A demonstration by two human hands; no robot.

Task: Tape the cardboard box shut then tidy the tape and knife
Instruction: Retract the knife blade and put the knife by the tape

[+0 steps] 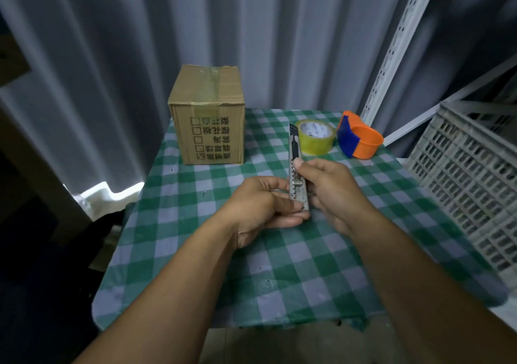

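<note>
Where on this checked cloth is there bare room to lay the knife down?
Bare: the near half of the cloth, down to its front edge, and the gap between cardboard box and tape roll. Crowded: the far right corner, tape roll beside orange holder.

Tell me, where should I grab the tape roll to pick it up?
Come from straight above. The tape roll lies flat on the tablecloth with its hole facing up, so put a thumb in the hole and fingers on the outer wall, pinching the ring. The orange and blue holder sits close on its right, so a sideways reach looks tighter.
</note>
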